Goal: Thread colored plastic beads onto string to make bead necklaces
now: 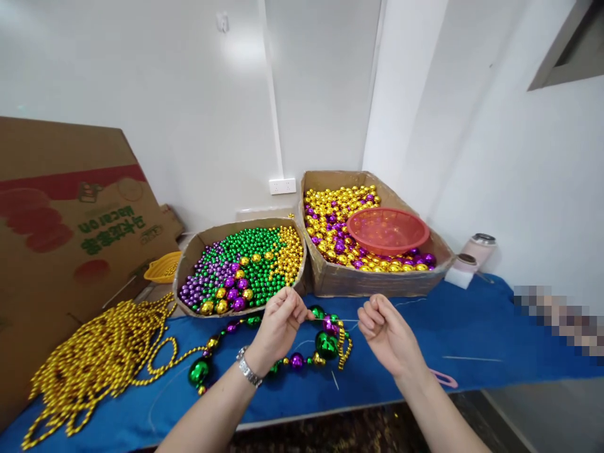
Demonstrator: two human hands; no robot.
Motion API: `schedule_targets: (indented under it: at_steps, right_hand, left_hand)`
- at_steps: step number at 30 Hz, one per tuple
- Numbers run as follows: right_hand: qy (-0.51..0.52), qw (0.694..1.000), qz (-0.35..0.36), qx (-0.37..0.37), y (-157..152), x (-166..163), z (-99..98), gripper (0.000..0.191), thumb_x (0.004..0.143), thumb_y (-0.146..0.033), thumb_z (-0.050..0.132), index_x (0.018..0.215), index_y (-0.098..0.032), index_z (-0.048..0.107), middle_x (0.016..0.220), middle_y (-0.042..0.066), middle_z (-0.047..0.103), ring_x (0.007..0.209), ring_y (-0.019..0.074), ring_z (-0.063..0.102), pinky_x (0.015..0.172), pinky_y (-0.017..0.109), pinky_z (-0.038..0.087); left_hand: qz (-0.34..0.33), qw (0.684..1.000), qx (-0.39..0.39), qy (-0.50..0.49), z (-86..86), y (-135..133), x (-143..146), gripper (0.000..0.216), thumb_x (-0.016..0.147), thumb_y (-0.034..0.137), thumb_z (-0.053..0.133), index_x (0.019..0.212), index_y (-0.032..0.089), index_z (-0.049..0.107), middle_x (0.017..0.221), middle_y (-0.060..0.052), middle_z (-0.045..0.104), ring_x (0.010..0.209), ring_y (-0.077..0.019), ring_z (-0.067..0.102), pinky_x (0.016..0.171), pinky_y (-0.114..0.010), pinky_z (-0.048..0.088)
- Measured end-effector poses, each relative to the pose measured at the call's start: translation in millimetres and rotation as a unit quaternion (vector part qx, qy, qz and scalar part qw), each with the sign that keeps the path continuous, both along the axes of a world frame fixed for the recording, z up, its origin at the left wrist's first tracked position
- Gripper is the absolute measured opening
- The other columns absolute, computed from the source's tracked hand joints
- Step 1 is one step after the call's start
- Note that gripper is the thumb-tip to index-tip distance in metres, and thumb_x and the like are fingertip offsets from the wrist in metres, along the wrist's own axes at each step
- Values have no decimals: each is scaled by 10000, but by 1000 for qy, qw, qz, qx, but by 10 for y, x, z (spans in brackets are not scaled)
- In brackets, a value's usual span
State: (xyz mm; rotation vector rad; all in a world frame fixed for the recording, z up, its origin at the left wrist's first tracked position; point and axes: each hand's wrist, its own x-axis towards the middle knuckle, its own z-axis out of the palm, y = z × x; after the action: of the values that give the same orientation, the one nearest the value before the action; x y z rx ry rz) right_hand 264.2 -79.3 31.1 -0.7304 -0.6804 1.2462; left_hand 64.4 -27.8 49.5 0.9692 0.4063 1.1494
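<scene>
Left hand [282, 318] and right hand [384, 328] pinch a taut thread [349, 320] between them; at six o'clock, the bead strand [296, 360] looks largely strung — whether it's joined, I can't tell.

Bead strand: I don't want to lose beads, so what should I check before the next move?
1. Left hand gripping the thread: ok, fingers closed on it.
2. Right hand gripping it too: ok, fingers closed.
3. Thread taut between the hands: ok, it looks straight.
4. Bead strand resting on the cloth: ok for most of what shows.
5. Knot tied: cannot tell, too small.
6. Pink handle fully in view: not ok, right forearm partly covers it.
</scene>
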Motion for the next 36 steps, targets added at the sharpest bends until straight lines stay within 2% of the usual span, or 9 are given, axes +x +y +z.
schedule_targets:
  at_steps: [4, 6, 11, 14, 18, 22, 26, 32, 36]
  right_hand:
    - [-38, 999, -8, -7, -81, -54, -35, 342, 804, -446, 602, 653, -236, 378, 556, -67, 242, 483, 108, 322, 412, 219, 259]
    - [-48, 999, -16, -7, -83, -62, 4, 314, 811, -456, 592, 683, -240, 403, 574, -61, 269, 515, 116, 372, 421, 216, 281]
    - [-100, 992, -58, 44, 32, 32, 328, 257, 819, -472, 584, 765, -256, 454, 619, -40, 354, 769, 159, 522, 619, 239, 430]
    - [-264, 957, -95, 72, 107, 104, 536, 267, 869, -503, 489, 786, -250, 468, 616, -35, 394, 650, 145, 486, 601, 255, 410]
    - [-566, 810, -113, 106, 163, 120, 745, 214, 923, -422, 406, 873, -241, 509, 693, -5, 520, 605, 142, 489, 600, 275, 384]
    - [-740, 642, -68, 189, 231, 71, 934, 227, 935, -297, 357, 1108, -240, 494, 847, 46, 612, 720, 182, 553, 671, 314, 399]
    - [-842, 469, -62, 260, 365, 60, 1164, 271, 922, -277, 358, 794, -197, 582, 700, 59, 558, 666, 180, 486, 623, 313, 368]
    - [-841, 341, -198, 369, 540, 80, 1851, 380, 906, -300, 389, 551, -188, 466, 585, 8, 410, 590, 122, 366, 568, 289, 302]
    - [-846, 251, -277, 381, 562, -30, 2430, 442, 920, -288, 328, 542, -151, 511, 613, 30, 508, 675, 123, 489, 594, 306, 324]
  left_hand:
    - [10, 999, -35, 5, -148, 15, -106, 360, 810, 375, 632, 634, 178, 386, 562, 70, 332, 524, -74, 366, 646, -281, 468]
    - [12, 999, -37, 15, -115, 28, -125, 362, 803, 383, 638, 637, 179, 390, 567, 68, 342, 533, -76, 375, 651, -279, 471]
    - [0, 999, 38, 24, 350, 100, -53, 312, 820, 364, 619, 656, 176, 432, 593, 54, 393, 556, -83, 417, 703, -310, 496]
    - [3, 997, 74, 26, 669, 159, 3, 295, 811, 359, 629, 664, 177, 449, 601, 51, 411, 562, -86, 436, 712, -316, 506]
    - [-6, 992, 124, 36, 957, 226, 61, 276, 820, 339, 618, 659, 176, 463, 601, 42, 428, 556, -84, 450, 657, -281, 503]
    - [-9, 986, 163, 44, 1194, 257, 97, 251, 835, 301, 601, 651, 180, 480, 590, 37, 440, 539, -80, 457, 618, -262, 496]
    - [-3, 980, 188, 61, 1497, 287, 86, 266, 845, 281, 591, 631, 176, 474, 576, 38, 443, 525, -74, 483, 595, -250, 496]
    - [66, 974, 201, 83, 2147, 316, -14, 293, 902, 231, 499, 631, 135, 443, 580, 64, 407, 548, -33, 541, 648, -236, 498]
    - [130, 965, 208, 88, 2662, 247, -94, 311, 919, 221, 416, 626, 120, 391, 622, 63, 348, 700, -86, 627, 690, -277, 479]
